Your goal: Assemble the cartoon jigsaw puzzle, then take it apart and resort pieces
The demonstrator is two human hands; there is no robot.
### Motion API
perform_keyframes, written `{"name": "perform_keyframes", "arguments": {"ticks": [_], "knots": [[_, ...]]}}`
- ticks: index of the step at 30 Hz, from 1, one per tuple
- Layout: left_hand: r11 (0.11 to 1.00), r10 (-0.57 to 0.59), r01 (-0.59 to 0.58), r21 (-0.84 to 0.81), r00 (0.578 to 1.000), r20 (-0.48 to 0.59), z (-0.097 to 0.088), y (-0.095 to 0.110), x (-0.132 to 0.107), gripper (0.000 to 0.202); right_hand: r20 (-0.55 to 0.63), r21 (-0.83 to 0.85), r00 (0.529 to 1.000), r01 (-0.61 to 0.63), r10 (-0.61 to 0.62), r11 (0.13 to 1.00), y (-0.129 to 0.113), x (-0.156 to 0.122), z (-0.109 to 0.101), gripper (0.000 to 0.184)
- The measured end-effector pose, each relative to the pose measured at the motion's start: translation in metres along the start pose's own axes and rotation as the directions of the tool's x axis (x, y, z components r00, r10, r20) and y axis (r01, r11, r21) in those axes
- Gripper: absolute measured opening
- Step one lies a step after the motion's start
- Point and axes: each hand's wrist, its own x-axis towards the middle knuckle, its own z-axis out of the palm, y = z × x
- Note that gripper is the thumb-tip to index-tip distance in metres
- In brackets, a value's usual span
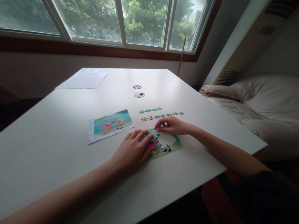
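Note:
A small, partly filled jigsaw puzzle with a cartoon picture lies flat on the white table. My left hand rests palm down on the puzzle's left part, fingers spread and pressing it. My right hand is at the puzzle's far edge, fingertips pinched on a puzzle piece that touches the puzzle. Two rows of loose puzzle pieces lie just beyond my right hand.
A printed reference picture of the same cartoon lies left of the puzzle. Two round cable grommets sit mid-table, a sheet of paper at the far left. A cream sofa stands past the table's right edge; windows behind.

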Motion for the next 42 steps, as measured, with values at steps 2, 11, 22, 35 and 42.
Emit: {"name": "perform_keyframes", "arguments": {"ticks": [2, 11, 22, 35, 42], "knots": [[1.0, 0.001, -0.001, 0.001, 1.0, 0.004, 0.0, 0.0, 0.0, 0.034, -0.031, -0.054, 0.999, 0.01, -0.012, 0.998, 0.0, 0.001, 0.002, 0.015], [1.0, 0.006, -0.007, 0.016, 1.0, 0.002, 0.001, -0.002, -0.001, 0.034, -0.082, -0.222, 0.992, 0.075, -0.095, 0.972, -0.004, -0.008, 0.001, 0.011], [1.0, 0.007, -0.007, 0.007, 1.0, 0.002, -0.001, -0.001, 0.0, 0.034, -0.107, -0.281, 0.988, 0.076, -0.11, 0.957, -0.008, -0.013, 0.01, 0.018], [1.0, 0.005, -0.005, 0.015, 1.0, 0.003, 0.0, -0.001, -0.001, 0.034, -0.084, -0.271, 0.993, 0.063, -0.088, 0.96, -0.009, -0.014, 0.007, 0.017], [1.0, 0.011, -0.011, 0.005, 1.0, -0.015, 0.0, 0.0, -0.001, 0.033, -0.088, -0.242, 0.995, 0.018, -0.04, 0.97, -0.01, -0.014, 0.008, 0.018]]}}
